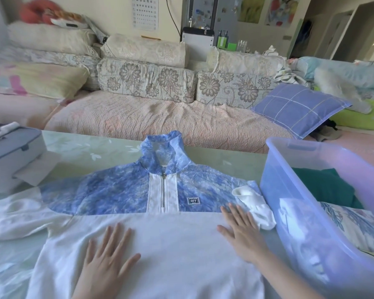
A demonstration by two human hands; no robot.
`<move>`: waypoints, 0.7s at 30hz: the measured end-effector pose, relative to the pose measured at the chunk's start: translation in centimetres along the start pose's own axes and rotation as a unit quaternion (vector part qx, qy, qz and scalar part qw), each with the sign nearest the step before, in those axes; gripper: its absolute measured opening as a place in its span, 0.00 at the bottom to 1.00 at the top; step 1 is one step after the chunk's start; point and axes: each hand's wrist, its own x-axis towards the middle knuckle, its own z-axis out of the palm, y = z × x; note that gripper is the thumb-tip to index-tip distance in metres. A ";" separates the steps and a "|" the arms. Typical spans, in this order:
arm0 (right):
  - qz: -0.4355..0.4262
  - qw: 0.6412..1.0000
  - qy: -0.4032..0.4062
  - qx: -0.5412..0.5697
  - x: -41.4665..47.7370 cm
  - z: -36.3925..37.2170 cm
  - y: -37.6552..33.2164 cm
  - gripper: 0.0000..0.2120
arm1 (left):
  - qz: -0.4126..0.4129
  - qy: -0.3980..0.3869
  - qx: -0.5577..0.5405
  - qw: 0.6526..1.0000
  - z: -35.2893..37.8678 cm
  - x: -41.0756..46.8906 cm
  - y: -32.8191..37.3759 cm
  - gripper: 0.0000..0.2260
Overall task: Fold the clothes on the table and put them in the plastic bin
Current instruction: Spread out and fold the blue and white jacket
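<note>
jacket (pixel 171 234) looks thin, limp, light. left hand (pixel 105 262), right hand (pixel 240 231) flat on it, grip wide, holding nothing. best pinched at shoulder seams.

The hem of the zip jacket (pixel 160 244) is cut off by the lower edge, the plastic bin (pixel 307 240) is cropped at the right and the grey case (pixel 11 152) at the left, the small print on the chest label (pixel 193 200) cannot be read, and clothes (pixel 289 212) behind the bin's wall are blurred.
</note>
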 end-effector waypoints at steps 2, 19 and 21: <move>-0.010 1.000 -0.009 0.001 0.0 -0.2 -0.2 0.55 | -0.004 0.041 -0.022 0.999 0.0 0.4 0.3 0.51; -0.024 0.997 -0.024 0.066 2.8 -1.1 -5.9 0.60 | -0.103 -0.178 0.122 0.971 -0.6 0.7 -13.2 0.36; -0.004 0.998 -0.037 0.050 4.2 -2.3 -4.7 0.53 | -0.087 -0.173 0.158 0.968 -1.4 1.0 -12.2 0.43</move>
